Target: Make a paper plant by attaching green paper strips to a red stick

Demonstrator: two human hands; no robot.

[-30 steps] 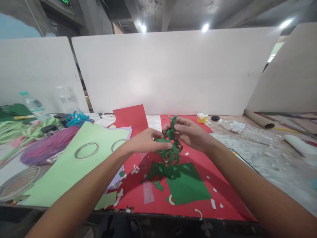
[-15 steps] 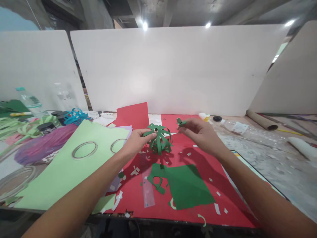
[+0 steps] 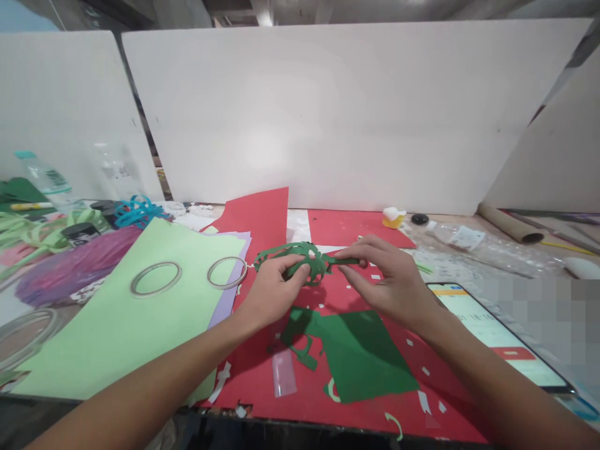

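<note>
My left hand (image 3: 276,281) is closed on a ball of looped green paper strips (image 3: 316,265), thumb and fingers pinching its near side. Between the thumb and fingers of my right hand (image 3: 384,275) is a narrow green paper piece (image 3: 349,260). Its left end meets the right side of the strip ball; whether the two are joined I cannot tell. Below both hands, a dark green paper sheet (image 3: 368,353) and cut green scraps (image 3: 302,350) lie on red paper (image 3: 262,390), among small white bits. A clear plastic strip (image 3: 284,372) lies beside them.
Light green paper (image 3: 107,337) to the left carries two tape rolls (image 3: 156,279). A phone (image 3: 497,337) lies by my right forearm. Further back are a cardboard tube (image 3: 509,224), a pink plastic bag (image 3: 84,262), blue strips (image 3: 139,211) and bottles (image 3: 44,178). A white partition (image 3: 328,112) stands behind.
My right hand has brought its green piece leftward and down against the strip ball. The ball has been tipped onto its side in my left hand. The view has tilted downward.
</note>
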